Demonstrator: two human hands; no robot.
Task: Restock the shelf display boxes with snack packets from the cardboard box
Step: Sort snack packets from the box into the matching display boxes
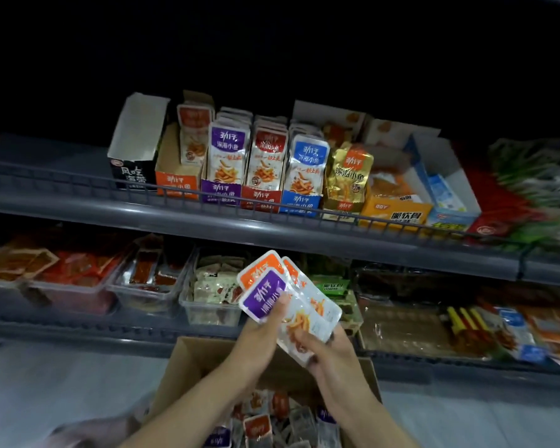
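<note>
Both hands sit just below frame centre, above the carton (188, 360) at 6 o'clock. Left hand (265, 331) grips the held packets (307, 313) from their 8 o'clock side, thumb pressed on the purple packet (262, 297) on top. Right hand (332, 354) clamps their lower ends from 5 o'clock, fingers curled round the edge. Orange-top packets (260, 265) fan out behind the purple one. Carton holds loose packets (256, 426), mixed colours.

Upper shelf (78, 208), 12 o'clock of the hands, display boxes left to right:
- black box (131, 174)
- orange box (175, 184), one upright packet at its back
- purple box (221, 193), red box (261, 198), blue box (299, 202), each packed with upright packets

Gold packs (348, 171) are at 3 o'clock of the blue box. Clear tubs (143, 292) sit on the lower shelf, 9 o'clock of the hands.
</note>
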